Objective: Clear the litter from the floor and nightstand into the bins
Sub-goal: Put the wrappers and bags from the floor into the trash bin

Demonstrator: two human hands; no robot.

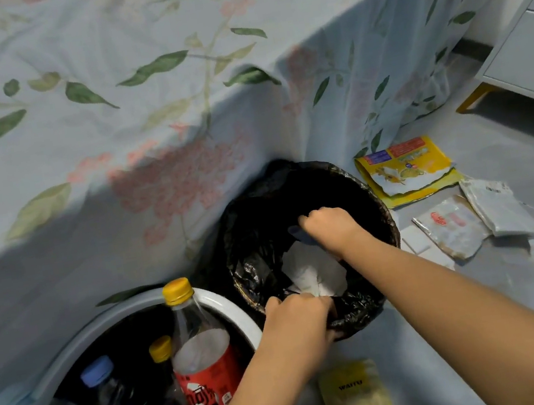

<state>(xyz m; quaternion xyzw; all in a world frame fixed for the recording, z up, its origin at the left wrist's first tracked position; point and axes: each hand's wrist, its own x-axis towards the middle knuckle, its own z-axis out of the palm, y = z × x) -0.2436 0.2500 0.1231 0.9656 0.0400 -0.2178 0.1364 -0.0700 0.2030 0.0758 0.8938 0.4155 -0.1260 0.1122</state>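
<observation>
The left hand (296, 315) pinches the near edge of the crinkly black liner (355, 314) at the bin (382, 216) rim. The right hand (328, 227) reaches inside, fingers curled on something dark above the crumpled white paper (317, 271). Best to keep the liner taut and let go low, so nothing catches. Glossy flat wrappers (406, 167) remain on the floor (493, 147) right of the bin; smooth plastic bottles (200, 347) fill the white bin (229, 308) on the near left.

Head view looks steeply down, close over the floor (419, 353) beside the bed (103, 88).
</observation>
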